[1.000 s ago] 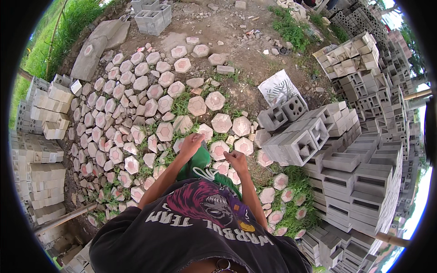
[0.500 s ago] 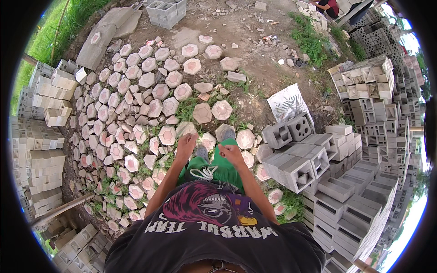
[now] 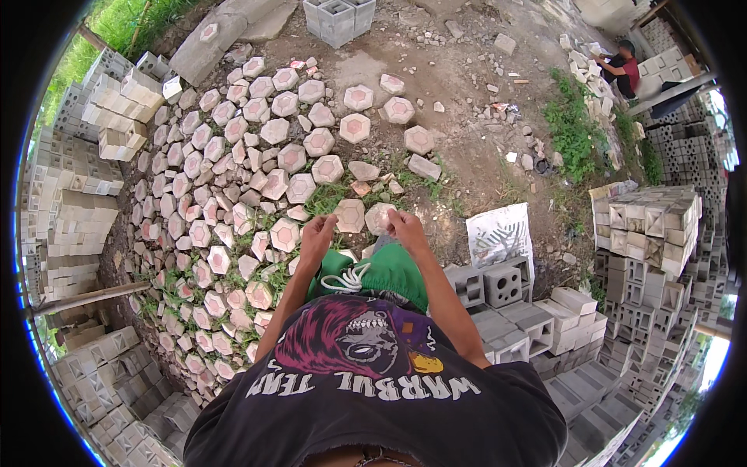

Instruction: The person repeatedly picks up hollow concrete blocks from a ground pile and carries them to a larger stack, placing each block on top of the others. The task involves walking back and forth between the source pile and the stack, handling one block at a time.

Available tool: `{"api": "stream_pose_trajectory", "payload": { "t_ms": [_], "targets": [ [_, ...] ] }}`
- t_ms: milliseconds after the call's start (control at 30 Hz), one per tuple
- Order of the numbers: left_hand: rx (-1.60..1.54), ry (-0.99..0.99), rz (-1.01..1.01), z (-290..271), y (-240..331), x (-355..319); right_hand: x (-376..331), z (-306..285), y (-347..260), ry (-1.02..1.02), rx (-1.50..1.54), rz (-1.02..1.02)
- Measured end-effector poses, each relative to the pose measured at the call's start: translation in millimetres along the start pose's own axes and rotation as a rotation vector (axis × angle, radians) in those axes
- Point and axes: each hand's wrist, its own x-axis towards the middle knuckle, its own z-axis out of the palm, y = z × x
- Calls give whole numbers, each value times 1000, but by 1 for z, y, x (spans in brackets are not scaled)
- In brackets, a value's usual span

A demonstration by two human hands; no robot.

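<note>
My left hand (image 3: 317,238) hangs in front of my green shorts (image 3: 369,272), its fingers curled inward with nothing visible in them. Opposite it, my right hand (image 3: 406,229) is also loosely closed, and no object shows in its grasp. Both hands are at about waist height, apart from each other. In the picture, the right fingers overlap the edge of a pale hexagonal paver (image 3: 379,219) on the ground below. Beside that lies a browner hexagonal paver (image 3: 349,215), between the two hands.
Many hexagonal pavers (image 3: 292,158) and broken pieces cover the ground ahead-left. Hollow concrete blocks (image 3: 510,283) are stacked close on my right, with a printed white sack (image 3: 499,235) behind. More block stacks (image 3: 74,233) line the left. A person (image 3: 622,71) sits far right.
Both my hands have swung slightly apart, the right one moving forward. The view has shifted, bringing the person at far right into fuller sight. My feet are now mostly hidden.
</note>
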Motion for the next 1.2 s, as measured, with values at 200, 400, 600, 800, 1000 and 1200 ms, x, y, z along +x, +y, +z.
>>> {"api": "stream_pose_trajectory", "payload": {
  "t_ms": [200, 400, 600, 800, 1000, 1200],
  "targets": [
    [52, 121, -46, 2, -3, 9, 39, -5, -5, -105, -101, 41],
    [19, 208, -152, -4, 17, 40, 76, 3, -22, -157, -96, 36],
    [-18, 140, -145, -14, 53, 136, 145, 3, -38, -64, -65, 100],
    [3, 58, -46, -40, 111, 250, 237, 23, -106, 40, -31, 74],
    [-36, 105, -27, -96, 162, 334, 324, 74, -158, 3, -26, 39],
    [-65, 139, -81, -129, 165, 390, 366, 124, -209, -112, -55, 1]
  ]
}}
